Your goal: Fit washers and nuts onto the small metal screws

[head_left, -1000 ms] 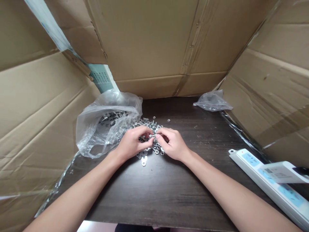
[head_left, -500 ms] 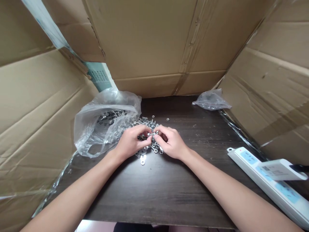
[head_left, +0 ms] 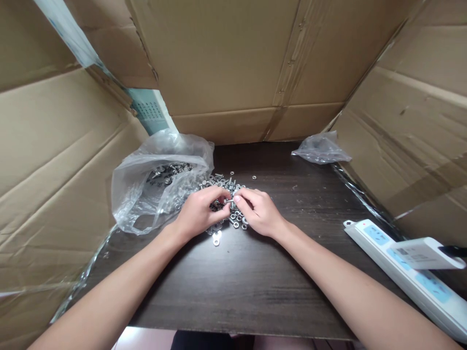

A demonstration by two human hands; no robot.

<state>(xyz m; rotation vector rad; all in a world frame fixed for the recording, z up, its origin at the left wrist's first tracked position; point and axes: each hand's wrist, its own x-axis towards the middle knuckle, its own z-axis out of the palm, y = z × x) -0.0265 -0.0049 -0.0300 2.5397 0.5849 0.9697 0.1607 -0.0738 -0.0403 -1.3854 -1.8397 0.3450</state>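
Between my fingertips lies a small silver bolt (head_left: 228, 201), roughly level. My left hand (head_left: 199, 211) grips its left end between thumb and fingers. At the bolt's right end, the thumb and index finger of my right hand (head_left: 260, 214) are pinched together; whether they hold a nut there is too small to make out. Beneath and behind both hands spreads a pile of loose bolts, nuts and washers (head_left: 236, 217), partly covered by the fingers. A clear plastic bag (head_left: 126, 182) with more metal fasteners inside opens beside my left hand.
Cardboard walls (head_left: 226, 63) enclose the dark wooden table (head_left: 233, 287) at the back and sides. A smaller clear bag (head_left: 321, 148) lies at the back right. Along the right edge runs a white power strip (head_left: 392, 265) with a white adapter (head_left: 425, 255) plugged in.
My right thumb and index finger have shifted slightly at the bolt's right end, with the thumb now higher. The left hand keeps its grip. The view has tilted a little.
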